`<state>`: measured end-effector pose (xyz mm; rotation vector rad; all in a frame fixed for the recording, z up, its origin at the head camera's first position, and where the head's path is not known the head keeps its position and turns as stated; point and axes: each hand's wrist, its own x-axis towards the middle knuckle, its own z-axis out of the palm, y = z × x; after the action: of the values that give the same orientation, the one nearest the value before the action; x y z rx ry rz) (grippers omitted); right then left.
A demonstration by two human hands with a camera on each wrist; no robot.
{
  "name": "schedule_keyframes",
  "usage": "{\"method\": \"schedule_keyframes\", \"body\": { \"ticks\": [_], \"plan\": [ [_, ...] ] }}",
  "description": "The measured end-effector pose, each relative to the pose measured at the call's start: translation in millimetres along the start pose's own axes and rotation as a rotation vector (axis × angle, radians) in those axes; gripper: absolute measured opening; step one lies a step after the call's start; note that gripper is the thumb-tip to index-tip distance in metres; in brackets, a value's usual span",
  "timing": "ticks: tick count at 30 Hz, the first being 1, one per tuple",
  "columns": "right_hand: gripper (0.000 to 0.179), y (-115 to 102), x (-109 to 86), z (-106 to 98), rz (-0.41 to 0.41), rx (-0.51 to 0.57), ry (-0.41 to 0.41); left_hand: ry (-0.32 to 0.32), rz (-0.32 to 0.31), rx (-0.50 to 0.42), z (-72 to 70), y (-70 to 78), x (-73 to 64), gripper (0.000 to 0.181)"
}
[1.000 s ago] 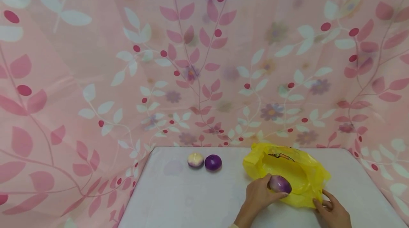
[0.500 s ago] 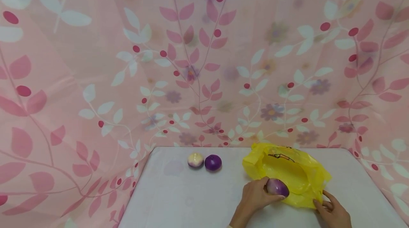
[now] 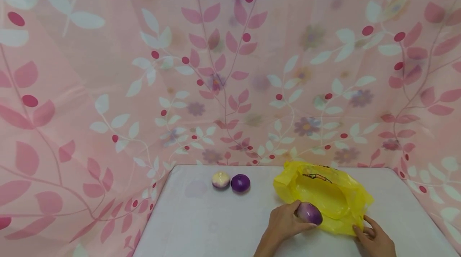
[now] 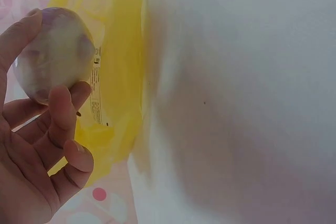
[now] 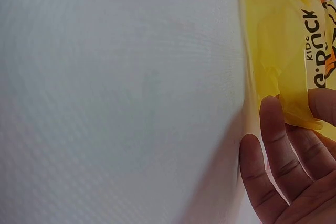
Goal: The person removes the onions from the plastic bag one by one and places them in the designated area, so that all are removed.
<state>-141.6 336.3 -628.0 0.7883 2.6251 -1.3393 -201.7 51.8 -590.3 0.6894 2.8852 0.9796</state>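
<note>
My left hand [image 3: 282, 223] pinches a glossy, round purple-and-white vegetable [image 3: 309, 213] between thumb and fingers, in front of the mouth of a yellow plastic bag [image 3: 354, 193]. In the left wrist view the vegetable [image 4: 55, 56] shows a pale side with purple patches; its exact kind is unclear. My right hand [image 3: 376, 239] holds the bag's near right edge. The right wrist view shows the thumb and a finger on the yellow plastic [image 5: 273, 40], with the other fingers [image 5: 283, 156] beneath or beside it. The bag's mouth gapes toward me.
Two more round vegetables sit side by side at the back left: a whitish one [image 3: 221, 180] with a purple underside and a dark purple one [image 3: 240, 183]. A white cloth covers the table [image 3: 201, 225]. Behind it hangs a pink leaf-patterned curtain [image 3: 230, 69].
My left hand has drawn the vegetable a little to the left and toward me, away from the bag's mouth. My right hand keeps its hold on the bag edge.
</note>
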Motion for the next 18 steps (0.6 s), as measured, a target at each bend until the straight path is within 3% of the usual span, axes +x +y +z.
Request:
{"method": "schedule_keyframes", "body": {
  "ticks": [9, 18],
  "plan": [
    [0.096, 1.2, -0.9, 1.8, -0.011, -0.013, 0.018, 0.079, 0.088, 0.025, -6.9, -16.7, -8.4, 0.051],
    [0.099, 2.5, -0.1, 0.6, -0.017, -0.009, 0.003, 0.11, 0.093, 0.025, -14.3, -29.2, -13.8, 0.052]
  ]
}}
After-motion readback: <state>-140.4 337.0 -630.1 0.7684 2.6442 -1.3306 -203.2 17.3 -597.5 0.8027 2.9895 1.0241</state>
